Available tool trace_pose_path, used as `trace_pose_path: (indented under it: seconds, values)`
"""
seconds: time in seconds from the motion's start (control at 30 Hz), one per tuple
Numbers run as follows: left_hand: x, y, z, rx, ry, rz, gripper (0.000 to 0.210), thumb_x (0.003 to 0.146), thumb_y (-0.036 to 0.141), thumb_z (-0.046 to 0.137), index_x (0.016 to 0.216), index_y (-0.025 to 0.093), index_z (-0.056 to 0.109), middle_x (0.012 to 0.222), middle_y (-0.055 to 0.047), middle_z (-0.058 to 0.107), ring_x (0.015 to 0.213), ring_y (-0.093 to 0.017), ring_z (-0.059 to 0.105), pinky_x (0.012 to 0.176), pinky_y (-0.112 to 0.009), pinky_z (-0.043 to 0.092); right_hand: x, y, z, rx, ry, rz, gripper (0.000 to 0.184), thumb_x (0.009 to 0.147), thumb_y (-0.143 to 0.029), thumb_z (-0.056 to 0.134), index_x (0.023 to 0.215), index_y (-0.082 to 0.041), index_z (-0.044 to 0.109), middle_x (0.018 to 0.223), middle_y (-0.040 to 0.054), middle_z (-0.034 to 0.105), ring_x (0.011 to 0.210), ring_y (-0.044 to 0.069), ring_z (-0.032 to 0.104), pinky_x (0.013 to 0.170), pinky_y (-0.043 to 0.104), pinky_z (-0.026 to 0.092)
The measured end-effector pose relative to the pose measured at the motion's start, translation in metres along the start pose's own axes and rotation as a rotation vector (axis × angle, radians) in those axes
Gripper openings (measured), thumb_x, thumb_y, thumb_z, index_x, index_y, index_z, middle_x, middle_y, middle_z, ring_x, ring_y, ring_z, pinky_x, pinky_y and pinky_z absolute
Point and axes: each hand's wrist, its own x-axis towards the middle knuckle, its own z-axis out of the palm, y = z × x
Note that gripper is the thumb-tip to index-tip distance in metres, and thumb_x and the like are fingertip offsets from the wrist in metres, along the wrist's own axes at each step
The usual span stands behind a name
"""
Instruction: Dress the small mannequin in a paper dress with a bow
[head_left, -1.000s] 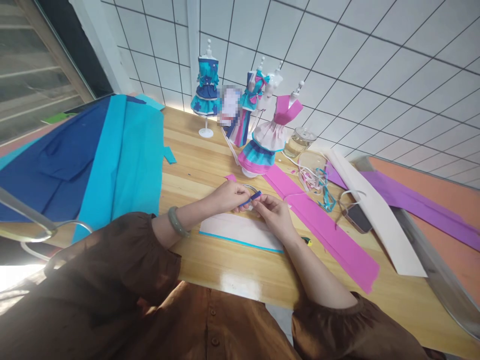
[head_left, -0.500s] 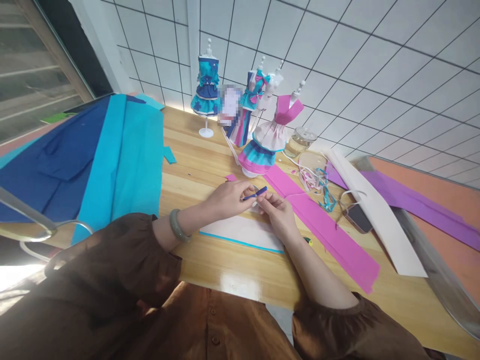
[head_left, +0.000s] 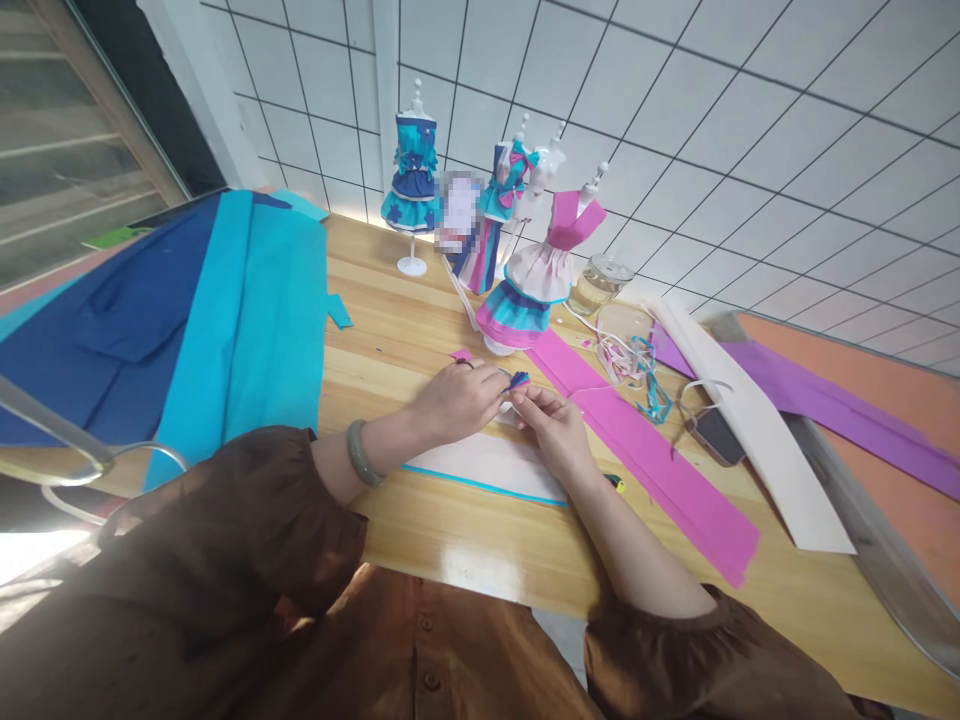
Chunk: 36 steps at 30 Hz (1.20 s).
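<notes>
Legible text: none. Panel (head_left: pixel 460 212), 12 o'clock: face pixelated, pale with reddish patch at foot, any wording unreadable. Jar (head_left: pixel 598 288), 2 o'clock: glass, lettering not discernible. Black-yellow tool (head_left: pixel 615 483), 4 o'clock: marks, if any, too small. Dark box (head_left: pixel 716 437), 3 o'clock: likewise unreadable.

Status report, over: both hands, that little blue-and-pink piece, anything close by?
Right hand pinching small blue-and-pink piece. Left hand close beside it, grip unclear. White strip with turquoise edge below hands; bright pink strip to the right.
</notes>
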Motion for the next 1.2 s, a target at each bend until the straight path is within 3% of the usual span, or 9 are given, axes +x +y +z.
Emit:
trace_pose_path:
  seconds: [0.33,0.57,0.83,1.2]
  values:
    - [-0.0022,-0.0006,0.0033,0.001,0.031,0.001,0.025,0.089,0.020,0.037,0.090,0.013,0.060,0.087,-0.009,0.065,0.084,-0.020,0.059,0.075,-0.032,0.040,0.0005,0.0004,0.0007,0.009,0.034,0.017,0.028,0.069,-0.044,0.069,0.078,-0.018,0.065,0.064,-0.0008,0.057,0.052,0.010,0.045,0.052,0.024,0.037]
    - [-0.0017,0.0012,0.0079,-0.317,0.152,-0.124,0.016,0.083,0.018,0.048,0.084,0.015,0.064,0.083,-0.004,0.068,0.078,-0.015,0.061,0.071,-0.026,0.042,0.0005,-0.0010,0.0003,-0.016,0.024,0.007,0.027,0.071,-0.043,0.067,0.073,-0.016,0.063,0.058,-0.0023,0.054,0.052,0.010,0.044,0.052,0.023,0.034]
    - [0.0027,0.0008,0.0077,-0.738,0.025,-0.379,0.016,0.077,0.025,0.054,0.080,0.014,0.065,0.072,0.000,0.066,0.063,-0.010,0.056,0.057,-0.020,0.039,-0.0005,-0.0031,-0.0017,-0.055,-0.003,0.006,0.029,0.073,-0.044,0.064,0.066,-0.016,0.060,0.056,-0.0024,0.051,0.053,0.009,0.042,0.051,0.022,0.032]
    - [0.0036,-0.0060,0.0002,-0.903,-0.075,-0.323,0.023,0.080,0.032,0.052,0.079,0.012,0.064,0.071,-0.002,0.063,0.065,-0.011,0.055,0.056,-0.020,0.038,-0.0004,0.0001,-0.0024,-0.057,0.023,0.024,0.030,0.070,-0.046,0.067,0.069,-0.016,0.065,0.054,-0.0034,0.052,0.051,0.009,0.041,0.051,0.022,0.031]
